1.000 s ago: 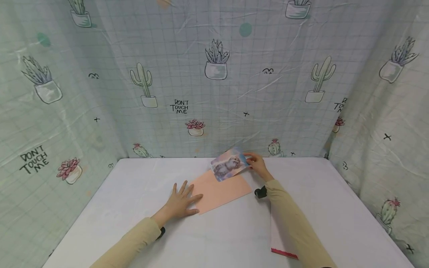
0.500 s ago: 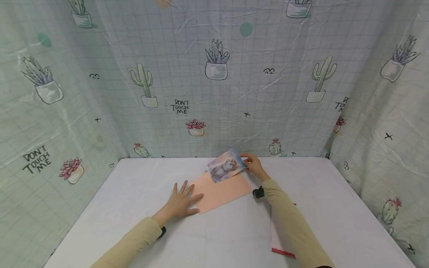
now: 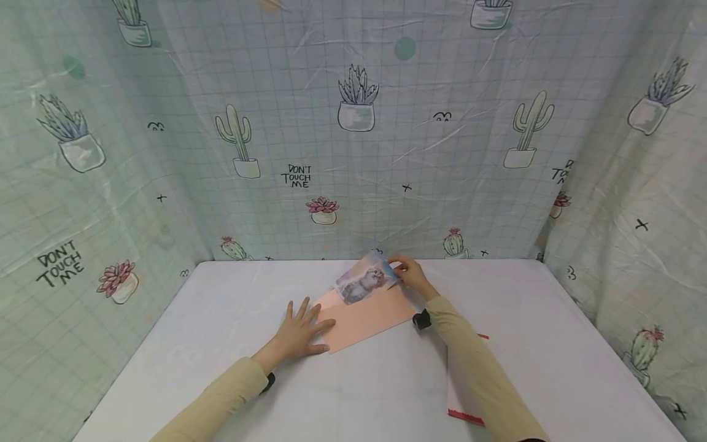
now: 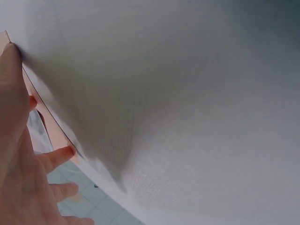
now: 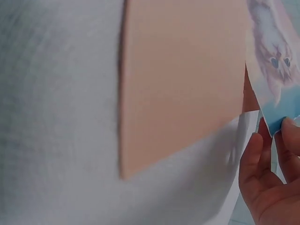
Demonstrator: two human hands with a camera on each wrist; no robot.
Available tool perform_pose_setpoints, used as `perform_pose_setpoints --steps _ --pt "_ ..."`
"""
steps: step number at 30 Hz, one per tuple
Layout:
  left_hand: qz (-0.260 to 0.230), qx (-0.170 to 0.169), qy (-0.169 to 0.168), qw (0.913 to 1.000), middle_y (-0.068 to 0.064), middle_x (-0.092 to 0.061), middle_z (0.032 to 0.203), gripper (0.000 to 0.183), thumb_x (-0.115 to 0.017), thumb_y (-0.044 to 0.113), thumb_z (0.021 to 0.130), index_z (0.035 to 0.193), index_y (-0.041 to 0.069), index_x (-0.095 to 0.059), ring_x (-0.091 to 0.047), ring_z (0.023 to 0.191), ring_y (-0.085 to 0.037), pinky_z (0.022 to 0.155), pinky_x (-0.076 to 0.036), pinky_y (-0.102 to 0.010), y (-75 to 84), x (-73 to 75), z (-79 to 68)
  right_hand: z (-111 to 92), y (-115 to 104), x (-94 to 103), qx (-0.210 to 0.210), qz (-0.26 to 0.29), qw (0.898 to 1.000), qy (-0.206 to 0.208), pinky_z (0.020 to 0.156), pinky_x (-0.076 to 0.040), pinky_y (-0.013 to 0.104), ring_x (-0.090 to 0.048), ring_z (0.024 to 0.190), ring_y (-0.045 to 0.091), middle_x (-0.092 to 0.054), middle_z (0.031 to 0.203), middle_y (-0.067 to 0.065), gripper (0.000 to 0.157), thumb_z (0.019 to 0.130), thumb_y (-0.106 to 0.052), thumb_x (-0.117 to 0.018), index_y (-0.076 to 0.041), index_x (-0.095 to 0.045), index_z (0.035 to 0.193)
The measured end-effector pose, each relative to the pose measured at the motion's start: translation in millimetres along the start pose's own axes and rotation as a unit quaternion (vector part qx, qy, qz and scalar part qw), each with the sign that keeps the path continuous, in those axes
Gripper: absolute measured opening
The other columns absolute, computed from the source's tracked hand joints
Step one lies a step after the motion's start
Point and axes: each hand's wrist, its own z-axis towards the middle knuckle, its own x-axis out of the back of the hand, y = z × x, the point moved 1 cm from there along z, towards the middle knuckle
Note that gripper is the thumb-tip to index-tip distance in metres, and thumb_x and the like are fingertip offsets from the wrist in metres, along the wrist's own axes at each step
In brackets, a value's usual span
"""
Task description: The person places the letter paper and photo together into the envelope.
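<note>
A peach envelope (image 3: 367, 319) lies flat and slanted on the white table. My left hand (image 3: 301, 328) rests on its left end with fingers spread. In the left wrist view, the thumb and fingers of the left hand (image 4: 28, 154) lie along the envelope's edge. My right hand (image 3: 410, 275) pinches a picture card (image 3: 364, 281) by its right corner, thumb on the printed side. A grey kitten on a pastel ground shows on the card (image 5: 272, 51). The card is tilted at the envelope's far edge, where a darker orange strip (image 5: 250, 96) shows, and covers part of that edge.
Under my right forearm lies a flat pale thing with red ends (image 3: 464, 393), partly hidden by the sleeve (image 3: 480, 362). Behind the white table (image 3: 353, 399) hangs a cactus-print cloth (image 3: 409, 153), which also runs along both sides.
My right hand has moved left and slightly nearer with the card, which now sits further left along the envelope's far edge. The left hand and the envelope have stayed in place.
</note>
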Motion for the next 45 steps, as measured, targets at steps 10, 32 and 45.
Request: perform_pose_setpoints --steps 10,32,45 --pt "0.017 0.004 -0.016 0.9997 -0.018 -0.041 0.135 0.061 -0.049 0.058 0.081 0.131 0.024 -0.043 -0.028 0.127 -0.049 0.092 -0.025 -0.068 1.1 3.0 1.1 9.6 20.6 -10.4 0.000 -0.024 0.999 -0.047 0.052 -0.047 0.028 -0.061 0.070 0.021 -0.066 0.089 0.014 0.020 0.089 -0.011 -0.052 -0.012 -0.062 0.106" --pt "0.019 0.008 -0.012 0.9997 -0.017 -0.039 0.137 0.062 -0.047 0.060 0.081 0.132 0.026 -0.042 -0.027 0.127 -0.049 0.092 -0.024 -0.068 -0.4 -3.7 2.3 -1.6 -3.7 -14.3 -0.040 -0.059 0.997 -0.034 0.048 -0.039 0.019 -0.050 0.055 0.008 -0.066 0.081 0.011 0.011 0.080 -0.006 -0.061 -0.004 -0.067 0.088" --pt "0.010 0.017 -0.027 0.9994 -0.017 -0.038 0.137 0.062 -0.046 0.061 0.081 0.133 0.027 -0.041 -0.026 0.127 -0.049 0.093 -0.023 -0.069 1.3 -1.2 1.7 14.6 24.4 -15.9 -0.049 -0.086 0.991 -0.088 0.048 -0.038 0.025 -0.048 0.055 0.013 -0.064 0.079 0.007 0.014 0.075 -0.012 -0.065 -0.007 -0.068 0.088"
